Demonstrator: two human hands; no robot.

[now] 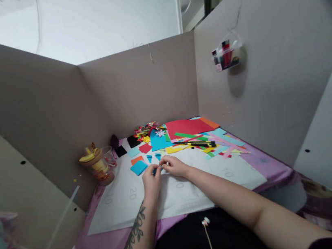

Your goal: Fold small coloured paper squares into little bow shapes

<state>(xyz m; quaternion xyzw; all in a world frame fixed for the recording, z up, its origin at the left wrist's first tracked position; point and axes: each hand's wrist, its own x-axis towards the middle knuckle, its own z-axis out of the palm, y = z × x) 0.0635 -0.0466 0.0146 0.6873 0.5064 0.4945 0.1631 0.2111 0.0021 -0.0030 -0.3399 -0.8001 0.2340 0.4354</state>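
My left hand (151,179) and my right hand (174,167) meet over the white sheet (200,194), fingers pinched together. Between the fingertips is a small piece of blue paper (155,171), mostly hidden; the left fingers grip it and the right fingertips close on its other side. Just beyond lie two small folded blue paper pieces (149,158). To the left is a blue paper square (139,168), with an orange square (137,160) partly under it. Red (145,148), light blue (133,153) and black squares (120,151) lie farther back.
A yellow-and-black utility knife (202,143) rests among coloured paper strips (224,141) at right. Behind are a red sheet (188,127) and a pile of folded paper stars (148,130). A brown pot (98,167) and clear cup (109,156) stand left. Grey panels (142,86) enclose the table.
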